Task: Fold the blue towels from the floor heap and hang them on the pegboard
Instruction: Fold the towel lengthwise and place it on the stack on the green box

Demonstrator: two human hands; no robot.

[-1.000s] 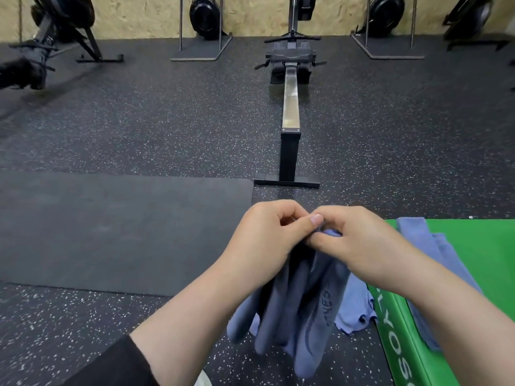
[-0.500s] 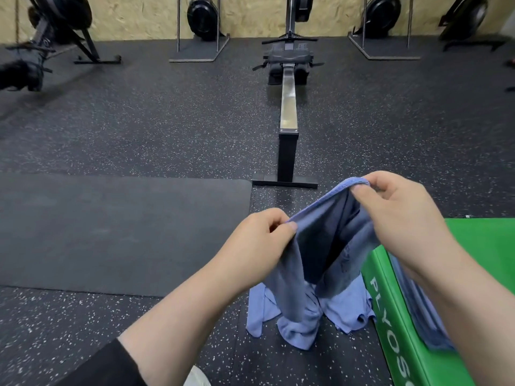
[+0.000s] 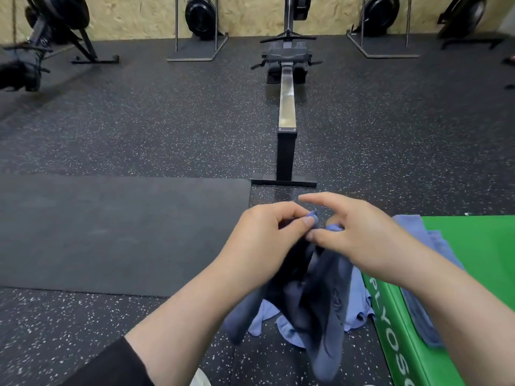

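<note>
A blue towel (image 3: 323, 299) hangs in folds in front of me, its top corners bunched together between both hands. My left hand (image 3: 267, 240) grips the top edge with curled fingers and thumb. My right hand (image 3: 359, 235) pinches the neighbouring corner with thumb and lower fingers, its index finger stretched out to the left. More blue towels (image 3: 359, 305) lie in a heap on the floor below the hanging one. Another blue towel (image 3: 426, 246) is draped over the green box. No pegboard is in view.
A green plyo box (image 3: 473, 263) stands at the lower right. A rowing machine rail (image 3: 287, 107) runs away from me straight ahead. A black mat (image 3: 111, 232) lies at the left. Further machines (image 3: 200, 18) line the wooden back wall.
My right hand, which had pulled the towel's edge up and to the right, has come back down to meet my left hand, so the towel hangs doubled and bunched again.
</note>
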